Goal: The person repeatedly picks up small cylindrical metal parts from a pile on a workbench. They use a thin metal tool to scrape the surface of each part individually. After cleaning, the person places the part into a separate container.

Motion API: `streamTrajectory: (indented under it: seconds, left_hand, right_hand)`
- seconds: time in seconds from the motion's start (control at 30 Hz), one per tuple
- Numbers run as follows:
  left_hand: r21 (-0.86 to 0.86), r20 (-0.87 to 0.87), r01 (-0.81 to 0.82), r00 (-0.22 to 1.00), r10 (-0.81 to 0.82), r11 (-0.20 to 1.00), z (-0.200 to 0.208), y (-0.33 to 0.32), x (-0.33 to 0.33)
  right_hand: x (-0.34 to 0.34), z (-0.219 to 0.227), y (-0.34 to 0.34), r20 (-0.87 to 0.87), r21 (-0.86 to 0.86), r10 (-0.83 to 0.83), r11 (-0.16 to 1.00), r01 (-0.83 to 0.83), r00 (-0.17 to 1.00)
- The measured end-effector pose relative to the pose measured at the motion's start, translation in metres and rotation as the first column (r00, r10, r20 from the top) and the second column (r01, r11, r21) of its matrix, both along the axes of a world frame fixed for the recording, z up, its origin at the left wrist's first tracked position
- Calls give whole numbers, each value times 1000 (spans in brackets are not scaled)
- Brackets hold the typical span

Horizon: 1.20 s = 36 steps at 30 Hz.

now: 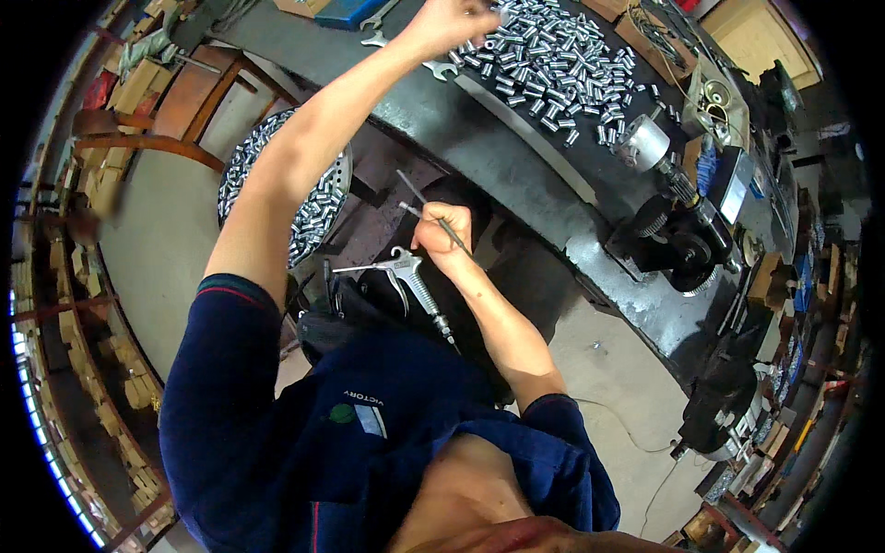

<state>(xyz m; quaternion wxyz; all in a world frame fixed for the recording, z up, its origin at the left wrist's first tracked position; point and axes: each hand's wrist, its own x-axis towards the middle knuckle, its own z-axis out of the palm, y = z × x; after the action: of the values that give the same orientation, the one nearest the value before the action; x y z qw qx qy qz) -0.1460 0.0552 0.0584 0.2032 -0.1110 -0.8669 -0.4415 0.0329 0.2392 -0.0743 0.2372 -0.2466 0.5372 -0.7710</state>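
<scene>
My left hand (449, 25) reaches to the near left edge of a heap of small shiny metal sleeves (562, 69) on the dark bench. Its fingers are curled and partly cut off by the top of the picture; what they hold, if anything, is unclear. Lower down, in front of the bench, my right hand (446, 236) is closed round a thin grey metal rod (412, 186) that slants across it. A small metal piece (406, 208) shows at its fingertips. Just below that hand, a silver air blow gun (406, 271) lies over my lap.
A round perforated basket (343, 175) full of similar sleeves stands left, partly behind my left forearm. Wrenches (442, 70) lie along the bench's near edge (433, 138). A geared machine with a metal cylinder (643, 143) sits on the right. A wooden chair (189, 111) stands at far left.
</scene>
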Motion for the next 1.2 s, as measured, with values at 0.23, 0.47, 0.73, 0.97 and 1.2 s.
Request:
streamTrajectory:
  seconds: [0.23, 0.47, 0.73, 0.97, 1.2]
  left_hand:
    - [248, 143, -57, 990, 22, 967, 30, -12, 82]
    - [-170, 457, -187, 855, 245, 968, -146, -132, 213]
    - [-735, 416, -214, 608, 677, 643, -233, -107, 226]
    - [-438, 715, -338, 430, 551, 833, -216, -98, 223]
    - [-158, 780, -413, 504, 370, 897, -201, -109, 231]
  right_hand:
    - [-6, -6, 6, 20, -17, -42, 999, 42, 999]
    - [0, -4, -1, 58, 32, -40, 999, 38, 998]
    - [-1, -7, 0, 41, 78, -22, 997, 19, 999]
    - [-1, -3, 0, 78, 71, -41, 997, 36, 996]
    - [0, -8, -2, 22, 70, -52, 996, 51, 998]
